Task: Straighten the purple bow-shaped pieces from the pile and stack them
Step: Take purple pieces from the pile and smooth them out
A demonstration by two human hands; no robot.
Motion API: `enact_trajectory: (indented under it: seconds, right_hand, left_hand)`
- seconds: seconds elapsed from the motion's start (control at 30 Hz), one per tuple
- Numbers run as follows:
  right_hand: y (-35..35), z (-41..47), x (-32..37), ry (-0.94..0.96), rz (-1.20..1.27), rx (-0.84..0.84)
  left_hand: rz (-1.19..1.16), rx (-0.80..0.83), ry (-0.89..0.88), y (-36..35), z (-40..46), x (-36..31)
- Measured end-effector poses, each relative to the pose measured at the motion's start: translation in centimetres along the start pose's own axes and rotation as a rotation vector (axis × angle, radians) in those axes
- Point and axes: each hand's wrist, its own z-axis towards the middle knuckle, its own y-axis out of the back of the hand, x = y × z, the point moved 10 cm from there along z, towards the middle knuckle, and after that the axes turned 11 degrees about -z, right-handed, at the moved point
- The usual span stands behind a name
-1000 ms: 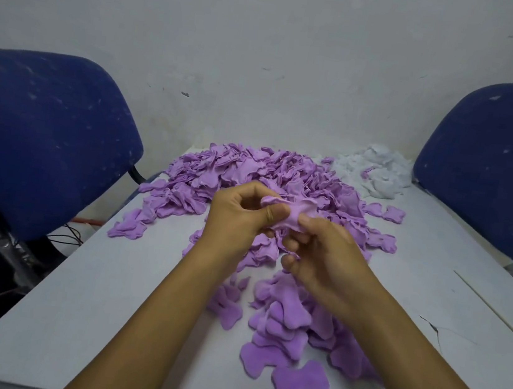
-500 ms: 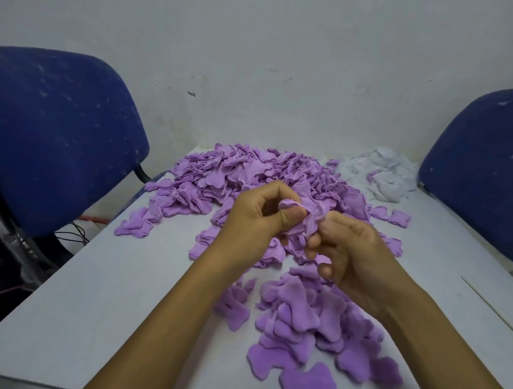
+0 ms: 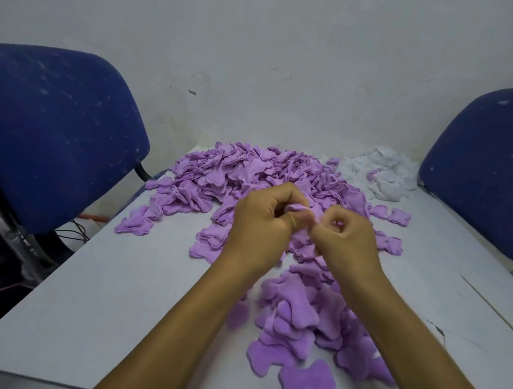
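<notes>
Nearest the person lies the loose stack (image 3: pixel 293 323) of flattened bows, below and behind both hands. Above it the left hand (image 3: pixel 261 224) and right hand (image 3: pixel 348 242) pinch one crumpled purple piece (image 3: pixel 300 209) between them (its long axis hidden), so I judge the set-down runs toward the body; the unsorted pile (image 3: pixel 261 175) lies beyond.

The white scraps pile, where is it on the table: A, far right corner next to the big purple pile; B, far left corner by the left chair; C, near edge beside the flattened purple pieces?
A: the white scraps pile sits at the far right corner, against the big purple pile.
</notes>
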Motion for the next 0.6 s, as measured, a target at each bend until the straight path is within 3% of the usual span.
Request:
enact_trajectory:
  seconds: [0.1, 0.17, 0.3, 0.4, 0.5, 0.6]
  right_hand:
    - [2.0, -0.3, 1.0, 0.105, -0.261, -0.275]
    - [1.5, 0.0, 0.4, 0.067, -0.232, -0.269]
    - [0.0, 0.8, 0.6, 0.061, 0.053, -0.092]
    - [-1.2, 0.1, 1.4, 0.085, 0.295, 0.093]
    - [-2.6, -0.8, 2.0, 0.118, 0.301, 0.225]
    - [-4.7, -1.2, 1.1, -0.033, 0.44, 0.375]
  left_hand:
    - [0.142, 0.02, -0.099, -1.8, -0.3, -1.3]
    - [0.161, 0.014, -0.1, -1.6, -0.1, -1.1]
    - [-0.188, 0.023, 0.032, 0.1, 0.5, -0.4]
    - [-0.09, -0.014, 0.029, 1.5, 0.8, -0.2]
    - [-0.229, 0.046, 0.134, 1.1, 0.4, 0.9]
    - [-0.25, -0.055, 0.156, 2.1, 0.4, 1.6]
